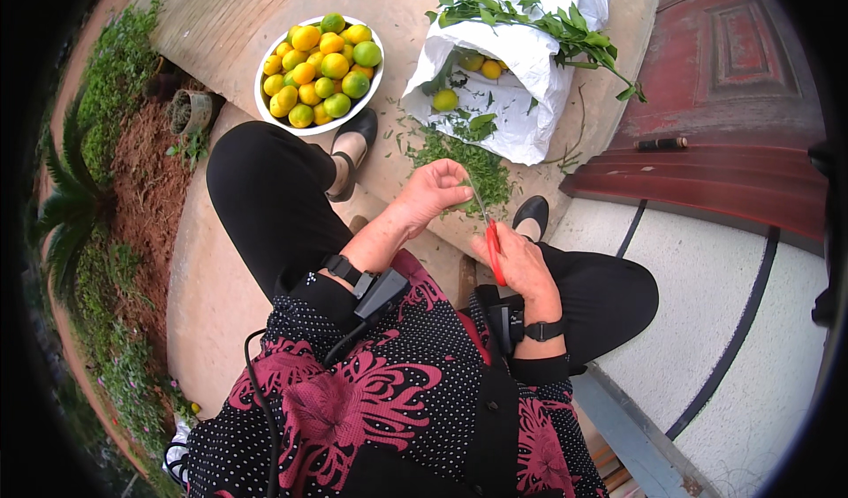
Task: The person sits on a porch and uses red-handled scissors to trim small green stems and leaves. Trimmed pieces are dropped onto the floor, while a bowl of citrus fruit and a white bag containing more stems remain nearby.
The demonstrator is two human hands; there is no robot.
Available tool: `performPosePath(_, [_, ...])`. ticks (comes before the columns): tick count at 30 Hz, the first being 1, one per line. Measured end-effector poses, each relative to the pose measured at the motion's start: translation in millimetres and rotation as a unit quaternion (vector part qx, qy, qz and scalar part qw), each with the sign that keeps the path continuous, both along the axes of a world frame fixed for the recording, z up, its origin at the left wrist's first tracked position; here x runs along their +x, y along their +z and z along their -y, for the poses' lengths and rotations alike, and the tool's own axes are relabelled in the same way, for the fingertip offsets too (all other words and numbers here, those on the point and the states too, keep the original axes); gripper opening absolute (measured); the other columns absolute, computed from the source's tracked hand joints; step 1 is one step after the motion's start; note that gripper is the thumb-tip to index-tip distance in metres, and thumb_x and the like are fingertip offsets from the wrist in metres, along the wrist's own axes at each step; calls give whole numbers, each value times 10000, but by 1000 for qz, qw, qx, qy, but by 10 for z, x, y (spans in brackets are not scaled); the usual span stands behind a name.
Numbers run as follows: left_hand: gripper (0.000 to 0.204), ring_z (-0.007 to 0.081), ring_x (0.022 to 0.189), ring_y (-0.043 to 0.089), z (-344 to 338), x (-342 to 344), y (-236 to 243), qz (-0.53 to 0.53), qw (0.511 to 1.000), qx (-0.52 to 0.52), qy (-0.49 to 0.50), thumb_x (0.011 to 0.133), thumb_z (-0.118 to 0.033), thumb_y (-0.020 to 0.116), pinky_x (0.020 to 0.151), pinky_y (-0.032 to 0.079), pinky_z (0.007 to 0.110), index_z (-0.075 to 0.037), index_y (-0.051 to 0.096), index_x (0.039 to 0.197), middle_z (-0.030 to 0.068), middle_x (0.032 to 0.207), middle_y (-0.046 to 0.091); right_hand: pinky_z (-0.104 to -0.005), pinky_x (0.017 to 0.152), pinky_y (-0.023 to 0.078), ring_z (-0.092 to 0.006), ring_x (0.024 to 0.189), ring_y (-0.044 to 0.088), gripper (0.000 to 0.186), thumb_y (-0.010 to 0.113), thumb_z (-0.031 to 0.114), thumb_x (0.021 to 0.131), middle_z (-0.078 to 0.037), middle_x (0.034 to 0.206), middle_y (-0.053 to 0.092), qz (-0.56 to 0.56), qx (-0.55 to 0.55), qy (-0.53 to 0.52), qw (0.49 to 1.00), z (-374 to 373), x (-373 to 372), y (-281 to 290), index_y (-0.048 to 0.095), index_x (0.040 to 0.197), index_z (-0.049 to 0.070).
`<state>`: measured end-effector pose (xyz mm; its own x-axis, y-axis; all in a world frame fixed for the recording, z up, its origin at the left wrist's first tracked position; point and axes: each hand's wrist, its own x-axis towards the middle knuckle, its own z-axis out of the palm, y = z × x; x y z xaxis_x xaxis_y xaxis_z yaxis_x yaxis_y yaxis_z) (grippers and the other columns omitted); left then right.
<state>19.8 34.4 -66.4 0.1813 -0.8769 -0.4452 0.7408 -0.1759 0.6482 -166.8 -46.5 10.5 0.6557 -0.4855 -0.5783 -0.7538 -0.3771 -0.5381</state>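
My left hand [435, 190] pinches a small green leaf [461, 199] at the centre of the view, its fingers curled together. My right hand [522, 264] is closed on red-handled scissors [493, 255], whose metal blades point up to the leaf by my left fingers. Below both hands on the concrete lies a pile of green leaf clippings [450, 153]. Beyond it a white sack [539, 131] lies open on its side with yellow and green citrus fruit [491, 68] inside. A leafy branch [574, 38] rests over the sack.
A white bowl [300, 119] piled with citrus fruit stands beyond my left knee. A planted soil bed [132, 180] with a pot [190, 111] borders the left. A red wooden door [715, 91] and a white step [698, 304] are at the right. My feet in black shoes frame the clippings.
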Motion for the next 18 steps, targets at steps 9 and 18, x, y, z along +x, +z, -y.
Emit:
performPosePath(9, [174,55,683,589,-24,103,79,62,994,74,-55,842,-109,753,617,473,194,-64,633,959,-17,797,651,-451,732,446,-423,843,591,586,507,545,952,-244,814,604,54,114,-46,991,-7,-66,-131,559,846,-29])
performPosePath(18, [179,48,596,482,-37,48,77,31,993,100,-57,880,-209,724,542,390,199,-62,660,962,-34,787,627,-266,489,410,-101,526,494,515,478,511,996,-12,636,489,102,149,-70,981,-40,-112,-321,532,846,21])
